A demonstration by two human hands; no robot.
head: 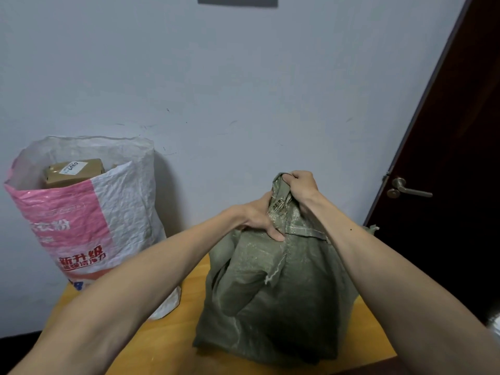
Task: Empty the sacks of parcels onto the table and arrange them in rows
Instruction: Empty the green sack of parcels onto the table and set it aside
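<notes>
Gripping green sack [284, 307] at table [376, 328] edge: left hand [259, 217], right hand [300, 185].

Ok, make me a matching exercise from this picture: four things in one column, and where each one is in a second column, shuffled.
Things:
1 green sack
2 pink and white sack
3 brown parcel
4 door handle

Places:
A inside a sack, label showing
B gripped by the left hand and right hand
C on the dark door, right
D standing open, far left

Pairs: 1-B, 2-D, 3-A, 4-C
</notes>
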